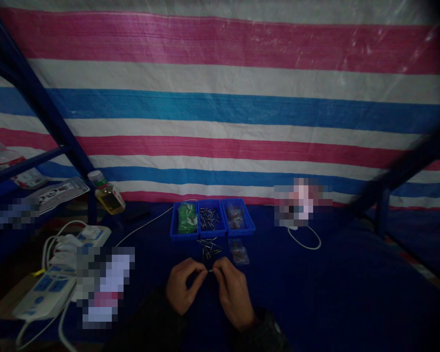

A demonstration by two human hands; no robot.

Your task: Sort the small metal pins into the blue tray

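Observation:
My left hand (185, 286) and my right hand (234, 293) meet above the dark blue cloth (297, 293). Their fingertips pinch a tiny pale pin-like part (209, 270) from both sides. Just beyond the hands lies a loose pile of small metal pins (208, 249) with dark ends. Three blue plastic trays stand side by side behind them: one holds green packets (187, 218), the middle one (210, 230) holds more pins, and the third (236, 216) holds small clear bags. A small clear bag (239, 252) lies right of the loose pins.
White power strips (60, 276) with plugged-in cables lie at the left, beside a blurred object (104, 286). A bottle of yellow liquid (108, 194) stands behind them. A blurred object (298, 201) with a white cable sits at the right. A striped tarp (220, 112) and blue metal posts (40, 98) close the back.

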